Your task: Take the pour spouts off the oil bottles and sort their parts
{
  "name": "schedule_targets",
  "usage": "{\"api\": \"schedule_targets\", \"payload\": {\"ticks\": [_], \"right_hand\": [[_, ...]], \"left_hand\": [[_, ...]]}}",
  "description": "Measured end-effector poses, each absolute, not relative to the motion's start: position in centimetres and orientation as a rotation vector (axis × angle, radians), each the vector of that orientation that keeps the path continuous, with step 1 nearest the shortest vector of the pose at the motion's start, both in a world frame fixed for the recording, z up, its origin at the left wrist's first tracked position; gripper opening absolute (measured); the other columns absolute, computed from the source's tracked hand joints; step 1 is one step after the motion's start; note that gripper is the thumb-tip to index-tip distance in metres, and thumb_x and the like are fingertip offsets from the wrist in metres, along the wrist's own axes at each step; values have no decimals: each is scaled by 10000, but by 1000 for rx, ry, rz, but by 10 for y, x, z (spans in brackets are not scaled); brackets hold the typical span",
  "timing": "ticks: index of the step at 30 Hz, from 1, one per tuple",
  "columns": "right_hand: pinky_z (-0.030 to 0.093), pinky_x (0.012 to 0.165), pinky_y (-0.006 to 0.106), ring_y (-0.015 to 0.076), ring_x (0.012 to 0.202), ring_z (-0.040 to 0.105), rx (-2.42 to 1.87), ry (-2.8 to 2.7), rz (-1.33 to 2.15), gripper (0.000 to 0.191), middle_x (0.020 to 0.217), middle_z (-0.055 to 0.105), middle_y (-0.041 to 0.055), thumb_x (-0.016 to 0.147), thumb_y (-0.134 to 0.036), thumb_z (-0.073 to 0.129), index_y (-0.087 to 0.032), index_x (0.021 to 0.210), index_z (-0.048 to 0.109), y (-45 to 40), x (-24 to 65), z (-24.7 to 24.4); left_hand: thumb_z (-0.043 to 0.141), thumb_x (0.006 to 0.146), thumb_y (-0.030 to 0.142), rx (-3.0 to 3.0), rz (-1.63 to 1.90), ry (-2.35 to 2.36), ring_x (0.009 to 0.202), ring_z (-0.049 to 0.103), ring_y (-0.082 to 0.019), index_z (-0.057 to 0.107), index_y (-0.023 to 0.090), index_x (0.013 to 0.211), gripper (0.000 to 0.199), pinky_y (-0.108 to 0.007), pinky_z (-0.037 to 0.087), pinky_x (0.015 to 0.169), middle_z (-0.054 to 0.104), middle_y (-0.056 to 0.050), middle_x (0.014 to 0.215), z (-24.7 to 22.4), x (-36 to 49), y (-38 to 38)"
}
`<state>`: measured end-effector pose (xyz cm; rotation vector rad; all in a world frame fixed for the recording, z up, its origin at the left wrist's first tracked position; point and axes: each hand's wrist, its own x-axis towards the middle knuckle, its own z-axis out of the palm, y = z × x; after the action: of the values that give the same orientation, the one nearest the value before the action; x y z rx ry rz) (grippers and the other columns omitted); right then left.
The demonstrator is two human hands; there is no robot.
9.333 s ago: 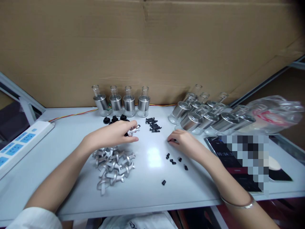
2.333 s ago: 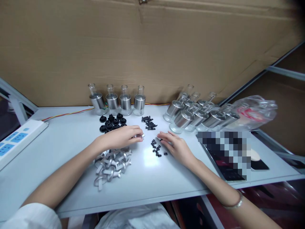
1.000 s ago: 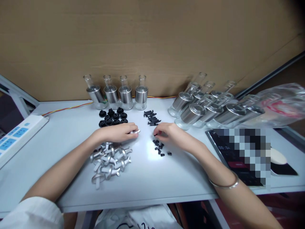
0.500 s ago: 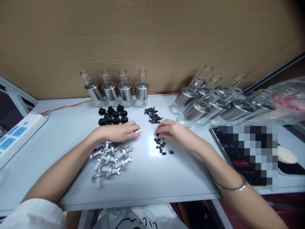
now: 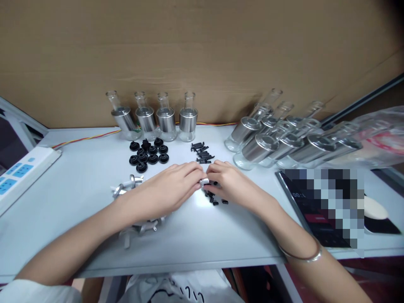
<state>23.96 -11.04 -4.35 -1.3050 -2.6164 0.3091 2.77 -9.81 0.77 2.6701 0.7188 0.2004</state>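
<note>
My left hand (image 5: 179, 183) is closed on a small silver metal spout piece (image 5: 204, 182), whose end sticks out past the fingertips. Against that end, my right hand (image 5: 225, 179) is pinched; a small black sleeve seems to be in its fingertips, mostly hidden. Several more black sleeves (image 5: 216, 203) lie on the table under and beside the right hand. Under my left forearm is a pile of silver spout pieces (image 5: 147, 227), partly covered. Behind the hands lie a group of black ribbed stoppers (image 5: 153, 159) and a small heap of thin black pins (image 5: 203, 155).
Glass bottles with steel sleeves (image 5: 188, 120) stand along the cardboard wall (image 5: 189, 50); more bottles (image 5: 261, 145) crowd the right. A tablet-like device (image 5: 303, 206) lies at right, beside a pale oval object (image 5: 374, 207). A power strip (image 5: 28, 168) sits at left.
My left hand has moved right with the silver spout piece, from beside the pile to my right hand. My right hand has stayed near the black sleeves, its fingertips now at the spout piece.
</note>
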Motion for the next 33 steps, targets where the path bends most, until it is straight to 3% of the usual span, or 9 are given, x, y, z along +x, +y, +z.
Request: {"api": "schedule_targets", "payload": {"ticks": [3,5,8,14,20,26,33], "right_hand": [[400,737,313,184,804,510,-1289,-2610,376,88,805,604,69,838,-170,622,-146,784,687,-108,240,-45],[407,735,304,179,794,503,-1256,-2601,397,111,784,593,68,843,-149,605,-139,761,680,-107,240,-47],[417,726,296,184,801,505,-1209,-2573,420,89,788,589,71,827,-126,610,-135,768,677,-107,240,-49],[435,759,303,188,855,528,-1176,-2462,563,114,847,591,72,856,-233,605,-151,868,683,-108,248,-38],[424,761,288,175,843,519,-1191,-2531,567,85,823,561,40,775,-151,658,-200,816,714,-112,260,-28],[416,747,311,194,797,492,-1391,-2478,340,129,786,568,64,813,-140,590,-165,809,717,-107,266,-35],[395,709,295,192,802,486,-1342,-2528,394,61,779,564,64,800,-165,646,-160,813,705,-105,258,-43]], "left_hand": [[305,929,202,2712,180,885,833,530,-211,494,168,894,196,-382,423,801,568,-67,904,11,27,-111],[335,915,214,2719,184,1030,786,517,-215,476,174,852,160,-395,424,760,553,-60,858,8,28,-125],[373,889,194,2626,241,1230,808,524,-233,471,176,909,102,-394,443,718,554,-78,903,-9,39,-152],[354,908,128,2245,565,1308,1038,535,-236,417,201,1018,146,-392,478,851,544,-99,1111,-47,69,-183],[387,897,111,2294,302,1280,975,558,-240,462,192,982,139,-436,483,846,594,-75,1029,-42,63,-167],[400,907,111,2439,455,1080,1211,475,-231,465,190,971,120,-397,446,952,556,-96,1237,-51,64,-172],[395,910,120,2480,372,1162,1240,462,-257,503,184,980,144,-435,447,946,559,-104,1267,-54,62,-171]]}}
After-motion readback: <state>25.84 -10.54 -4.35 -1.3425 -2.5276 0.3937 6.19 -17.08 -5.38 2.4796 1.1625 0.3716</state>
